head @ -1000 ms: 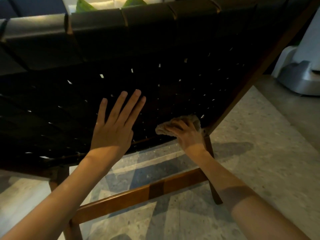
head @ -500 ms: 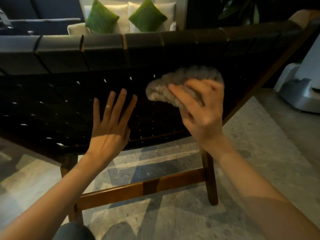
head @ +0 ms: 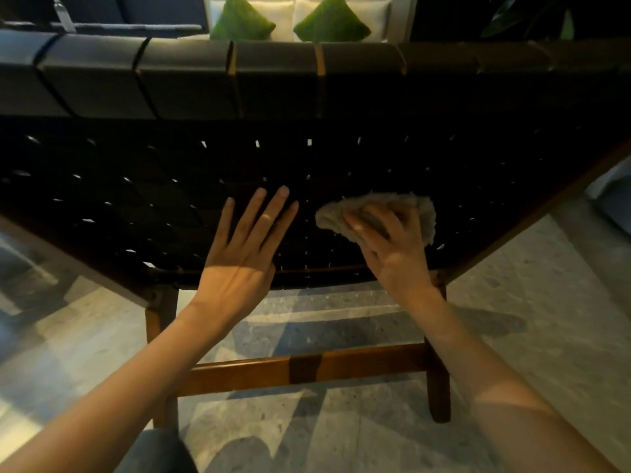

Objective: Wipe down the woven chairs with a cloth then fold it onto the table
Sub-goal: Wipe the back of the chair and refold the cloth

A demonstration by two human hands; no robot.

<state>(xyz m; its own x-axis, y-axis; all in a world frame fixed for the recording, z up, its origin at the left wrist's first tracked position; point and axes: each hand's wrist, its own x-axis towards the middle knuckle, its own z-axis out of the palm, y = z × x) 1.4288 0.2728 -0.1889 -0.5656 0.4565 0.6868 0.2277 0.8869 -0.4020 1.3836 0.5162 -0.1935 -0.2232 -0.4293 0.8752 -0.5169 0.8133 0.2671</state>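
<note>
Pressing the fuzzy grey cloth (head: 421,208) on the dark woven chair (head: 136,199), the right hand (head: 392,247) holds it with fingers bent over the top. The cloth sits low on the woven part, near the chair's right wooden edge. The left hand (head: 242,254) lies flat on the weave just beside it, fingers straight and a little spread, holding nothing. Below, a brown wooden bar (head: 358,363) joins two legs on the speckled floor (head: 546,319). Two green cushions (head: 239,22) show behind the chair.
</note>
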